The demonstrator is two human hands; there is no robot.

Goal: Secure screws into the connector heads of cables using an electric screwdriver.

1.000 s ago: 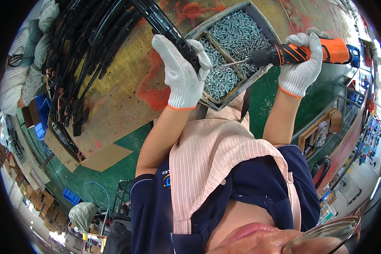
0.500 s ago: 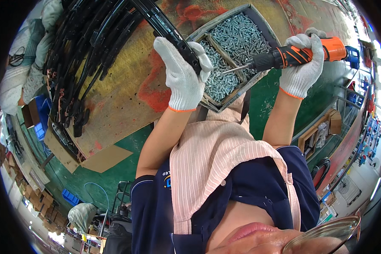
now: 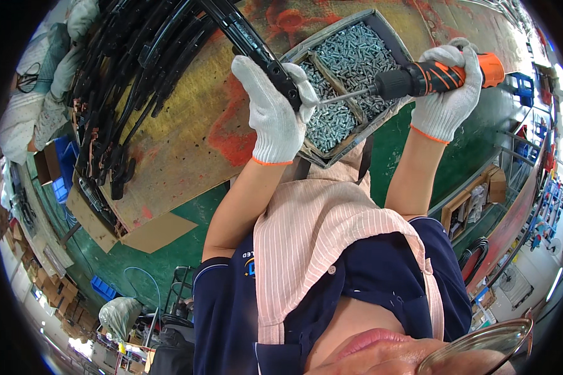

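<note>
My left hand (image 3: 275, 109), in a white knit glove, is closed round the end of a long black metal bar (image 3: 250, 40) that slants up and away to the left. In my gloved right hand (image 3: 450, 94) is an orange and black electric screwdriver (image 3: 424, 77), gripped round its body. Its thin bit (image 3: 345, 97) points left, and the tip lies close to my left fingers and the bar's near end. Whether the tip touches the bar I cannot tell. Beneath the bit stands a divided cardboard box (image 3: 389, 37) full of small silvery screws (image 3: 356, 53).
Several black bars (image 3: 137, 56) lie piled on the left of the worn, red-stained table (image 3: 194, 125). A cardboard flap (image 3: 159, 232) sticks out past the table's near edge. To the right is a metal rack (image 3: 519, 147) over a green floor. Another person's gloved hand (image 3: 65, 69) shows at far left.
The screwdriver has moved left and slightly up, bringing its bit from over the screws to beside my left fingers. My left hand and the bar have barely shifted.
</note>
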